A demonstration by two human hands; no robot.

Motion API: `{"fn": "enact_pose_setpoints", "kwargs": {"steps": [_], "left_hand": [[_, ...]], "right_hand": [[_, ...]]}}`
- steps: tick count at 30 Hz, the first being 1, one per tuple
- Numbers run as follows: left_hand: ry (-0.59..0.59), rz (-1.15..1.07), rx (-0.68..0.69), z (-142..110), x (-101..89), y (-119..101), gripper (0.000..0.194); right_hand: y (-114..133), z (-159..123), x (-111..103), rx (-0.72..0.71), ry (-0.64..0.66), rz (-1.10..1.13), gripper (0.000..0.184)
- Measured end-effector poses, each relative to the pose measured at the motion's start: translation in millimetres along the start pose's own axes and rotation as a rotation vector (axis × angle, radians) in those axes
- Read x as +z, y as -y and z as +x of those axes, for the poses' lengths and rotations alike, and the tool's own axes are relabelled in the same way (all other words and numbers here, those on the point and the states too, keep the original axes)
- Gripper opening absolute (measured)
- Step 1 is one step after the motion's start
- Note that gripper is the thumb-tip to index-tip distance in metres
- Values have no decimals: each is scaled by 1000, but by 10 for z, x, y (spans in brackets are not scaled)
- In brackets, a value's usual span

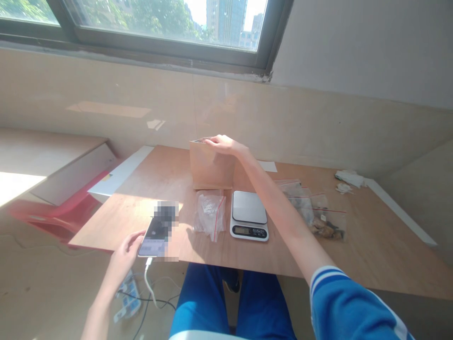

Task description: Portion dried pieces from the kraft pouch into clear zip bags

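Note:
My left hand (128,252) is closed on the edge of a smartphone (155,236) at the table's front left. A white charging cable (148,274) runs down from the phone, whose screen is partly blurred out. At the back of the table stands an upright brown paper bag (210,167). My right hand (226,144) bends over the bag's top edge, fingers closed at the rim; the fingertips are partly hidden. In front of the bag lie clear zip bags (209,212) with red seals. Right of them sits a digital kitchen scale (249,215) with a bare steel plate.
Zip bags with dark brown contents (327,226) lie to the right, partly behind my forearm. Crumpled white tissue (350,178) rests at the back right. A power strip (128,295) and cables are on the floor. A pink chair (71,203) stands at the left.

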State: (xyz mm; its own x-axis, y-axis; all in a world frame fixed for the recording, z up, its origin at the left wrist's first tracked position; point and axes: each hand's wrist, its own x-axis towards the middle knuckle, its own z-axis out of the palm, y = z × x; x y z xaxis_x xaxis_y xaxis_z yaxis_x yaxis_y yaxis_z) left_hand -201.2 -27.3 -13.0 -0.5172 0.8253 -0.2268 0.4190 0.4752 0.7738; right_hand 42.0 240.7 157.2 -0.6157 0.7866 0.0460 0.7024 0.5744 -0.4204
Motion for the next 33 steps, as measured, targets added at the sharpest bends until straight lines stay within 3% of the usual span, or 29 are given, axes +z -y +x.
{"fn": "enact_pose_setpoints", "kwargs": {"steps": [2,5,8,11,15,18,21,22,26,29,33], "left_hand": [[-5,-24,22,-12,-5,-22,32],[-10,-14,6,-25,-5,-67,32],[-17,57,-26,-25,8,-95,37],[-14,82,-8,-5,19,-83,39],[11,88,-30,4,12,-66,37],[-189,150,18,-76,68,-141,36],[-422,119,125,-238,284,-311,32],[-409,89,167,-295,395,-377,30],[-104,9,369,-418,925,-593,28],[-91,32,387,-362,1226,-661,34],[-94,26,361,-239,1348,-689,41]], "right_hand": [[10,-13,43,29,-10,-30,43],[18,-38,147,-37,-103,-146,35],[48,-178,297,-130,-410,-184,29],[121,-471,508,-106,-649,-49,30],[190,-907,966,-28,-553,122,25],[174,-1116,1380,156,-407,79,24],[156,-1215,1695,310,-312,8,34],[156,-1230,1764,344,-320,6,36],[154,-1258,1884,382,-494,175,41],[126,-1282,1872,341,-604,440,42],[110,-1333,1768,384,-642,779,32]]}}
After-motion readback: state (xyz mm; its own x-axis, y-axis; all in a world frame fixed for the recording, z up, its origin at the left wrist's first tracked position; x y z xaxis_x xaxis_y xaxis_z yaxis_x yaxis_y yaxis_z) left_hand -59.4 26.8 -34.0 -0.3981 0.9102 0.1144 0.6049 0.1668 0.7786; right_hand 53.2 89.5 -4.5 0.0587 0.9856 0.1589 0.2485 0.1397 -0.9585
